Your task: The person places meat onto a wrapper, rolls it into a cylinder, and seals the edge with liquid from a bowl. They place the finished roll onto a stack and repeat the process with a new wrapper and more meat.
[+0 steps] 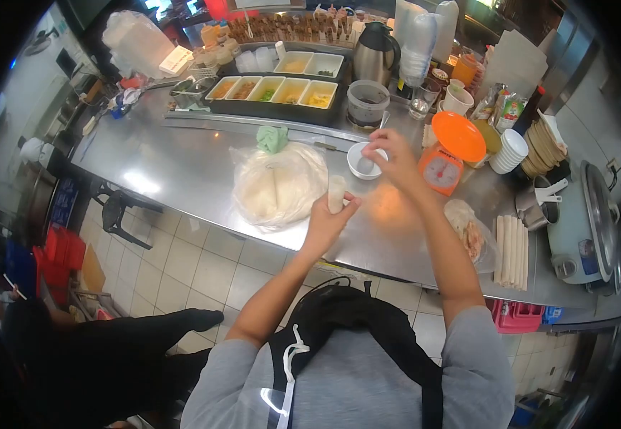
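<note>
My left hand [330, 223] is closed around a short, pale, whitish roll [336, 193], held upright above the steel counter. Its exact kind does not show. My right hand [394, 159] is over the rim of a small white bowl [355, 169], fingertips curled together in a pinch. Whatever they hold, if anything, is too small to make out. Something greyish lies in the bowl. Left of my left hand sits a large plastic bag [280, 187] of white dough-like stuff, with a green cloth [272, 139] on top.
An orange scale [441, 170] stands right of the bowl. Further right are a bag of pinkish food [468, 232], several long pale rolls [512, 252] and a large cooker [588, 225]. Topping trays [271, 93] line the back. At lower left is another person's dark-clothed leg [146, 336].
</note>
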The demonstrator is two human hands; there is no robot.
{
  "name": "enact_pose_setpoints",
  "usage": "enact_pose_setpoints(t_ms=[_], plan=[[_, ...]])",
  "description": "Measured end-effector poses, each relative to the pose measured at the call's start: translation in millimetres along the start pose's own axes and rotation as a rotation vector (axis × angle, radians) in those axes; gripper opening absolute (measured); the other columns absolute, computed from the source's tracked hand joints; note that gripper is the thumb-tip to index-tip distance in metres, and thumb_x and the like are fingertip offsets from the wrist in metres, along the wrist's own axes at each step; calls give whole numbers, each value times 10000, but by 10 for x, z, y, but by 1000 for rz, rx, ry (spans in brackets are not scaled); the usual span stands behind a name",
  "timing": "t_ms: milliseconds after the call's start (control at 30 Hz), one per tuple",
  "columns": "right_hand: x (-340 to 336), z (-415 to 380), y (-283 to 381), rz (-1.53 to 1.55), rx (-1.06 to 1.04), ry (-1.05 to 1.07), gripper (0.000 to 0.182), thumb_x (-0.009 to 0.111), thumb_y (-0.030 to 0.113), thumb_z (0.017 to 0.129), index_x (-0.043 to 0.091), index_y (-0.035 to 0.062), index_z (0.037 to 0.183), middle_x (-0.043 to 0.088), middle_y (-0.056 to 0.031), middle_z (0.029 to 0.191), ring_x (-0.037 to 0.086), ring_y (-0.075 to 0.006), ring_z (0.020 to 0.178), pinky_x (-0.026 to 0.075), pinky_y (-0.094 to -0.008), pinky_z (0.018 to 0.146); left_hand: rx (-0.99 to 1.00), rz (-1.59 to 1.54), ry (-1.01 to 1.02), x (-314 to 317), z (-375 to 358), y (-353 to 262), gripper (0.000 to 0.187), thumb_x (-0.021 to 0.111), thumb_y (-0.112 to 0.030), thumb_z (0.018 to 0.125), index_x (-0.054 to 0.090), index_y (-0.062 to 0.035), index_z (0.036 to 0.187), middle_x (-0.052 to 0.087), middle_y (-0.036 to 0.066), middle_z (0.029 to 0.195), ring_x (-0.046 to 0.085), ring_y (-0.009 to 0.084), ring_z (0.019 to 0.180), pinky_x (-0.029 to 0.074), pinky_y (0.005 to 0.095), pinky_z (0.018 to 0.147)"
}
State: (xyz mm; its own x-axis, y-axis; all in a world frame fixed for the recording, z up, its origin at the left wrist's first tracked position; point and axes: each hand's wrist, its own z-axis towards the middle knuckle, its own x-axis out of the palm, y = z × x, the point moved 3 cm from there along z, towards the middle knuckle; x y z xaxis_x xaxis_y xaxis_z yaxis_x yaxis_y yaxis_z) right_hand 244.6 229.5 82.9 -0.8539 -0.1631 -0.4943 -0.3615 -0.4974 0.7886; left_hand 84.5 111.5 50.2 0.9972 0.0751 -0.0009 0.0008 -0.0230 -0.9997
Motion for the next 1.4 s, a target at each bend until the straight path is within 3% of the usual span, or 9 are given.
enact_pose_setpoints(t_ms=[133,267,533,633,867,933,1033,1100,1400], plan=[[458,-135,-583,-874,44,136,295,678,378,806,719,102,900,517,-100,1262,431,-267,1224,320,-553,986,54,119,-29,-228,77,0,238,731,-219,799,601,-20,801,505,-23,586,480,67,511,389,226,469],[527,-113,-756,-880,112,214,317,683,389,794,724,105,930,493,-103,1303,393,-273,1259,282,-619,963,80,250,-4,-284,268,146,331,754,-264,766,535,-26,695,497,2,565,481,89,508,399,258,479],[106,157,-38,211,73,-26,135,713,192,779,711,63,818,567,-93,1114,519,-246,1062,393,-348,932,-55,281,8,-12,493,211,332,717,-283,768,567,8,715,605,106,614,606,194,570,454,338,545],[183,21,313,-259,-115,95,124,699,174,788,704,51,805,564,-93,1088,519,-242,1054,399,-319,914,10,371,-12,58,559,339,338,707,-288,764,596,31,751,627,148,643,610,258,574,467,371,570],[259,97,-524,-93,69,-101,177,690,270,778,728,112,849,576,-108,1144,513,-285,1090,406,-425,922,-65,384,-48,-44,603,388,349,703,-289,756,618,48,776,633,180,667,621,284,614,474,390,607],[390,1,-626,-640,108,54,248,631,343,827,732,124,884,531,-109,1246,454,-290,1184,319,-517,997,-69,363,-51,-92,644,442,350,705,-289,753,619,50,777,633,183,670,620,287,612,474,391,608],[573,-41,-732,-851,133,217,301,584,390,851,732,144,943,478,-110,1322,393,-285,1252,248,-574,1024,-20,346,-41,-123,660,410,314,716,-264,780,567,8,736,551,47,603,538,134,492,444,283,447],[559,-7,-775,-728,154,128,278,596,368,849,737,145,936,504,-112,1284,413,-280,1233,257,-567,1020,-74,309,-36,-128,642,427,351,711,-292,741,609,43,735,625,185,660,618,305,625,476,400,619],[215,234,-657,75,181,-103,174,690,230,794,733,69,845,591,-111,1043,544,-280,1024,419,-358,891,-137,440,3,42,830,630,357,695,-309,740,637,36,810,655,205,748,655,340,735,492,421,674]])
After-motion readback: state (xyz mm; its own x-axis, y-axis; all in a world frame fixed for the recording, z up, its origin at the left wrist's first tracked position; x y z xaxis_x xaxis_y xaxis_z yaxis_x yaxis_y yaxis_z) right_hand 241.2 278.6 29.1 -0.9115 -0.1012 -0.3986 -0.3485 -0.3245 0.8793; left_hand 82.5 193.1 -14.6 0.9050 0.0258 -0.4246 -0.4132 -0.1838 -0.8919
